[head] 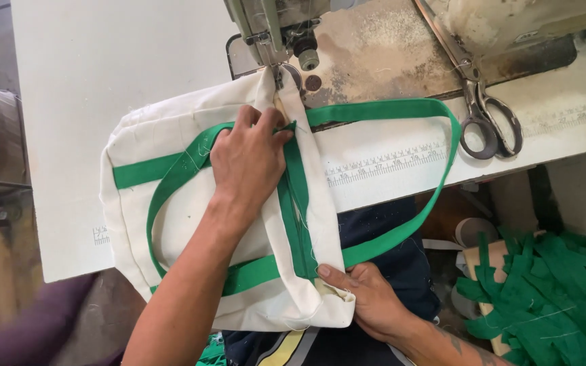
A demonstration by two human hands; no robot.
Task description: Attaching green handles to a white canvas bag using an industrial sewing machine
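— How far along with the bag [171, 196]?

— Mostly made up, by the look of it: cream body assembled, green band across it, green handles [401, 112] already on. Seam at the bag's upper edge just now under the needle [279, 71], so apparently stitching in hand and not finished (loose threads hanging off the bag's lower corner, untrimmed).

— And the hands?

— Left hand [249, 159] spread flat on top of the bag, fingers slightly bent, pressing the fold just short of the needle; gripping nothing, only holding down. Right hand [367, 298] at the bag's lower right corner, thumb over and fingers beneath, pinching that corner.

— Where is the bag lying?

— Half on the table [103, 68], half hanging off its near edge toward the lap, one handle looping out to the right of the bag.

— Surface and room?

— White tabletop, scuffed, with a printed ruler strip [388, 163] right of the bag. Worn, linty machine bed [388, 47] above the bag. Scissors [486, 115] to the bag's upper right, closed. Heap of green strips [557, 298] down to the bag's lower right, below table level. Something purple at the bag's lower left, too blurred to tell.
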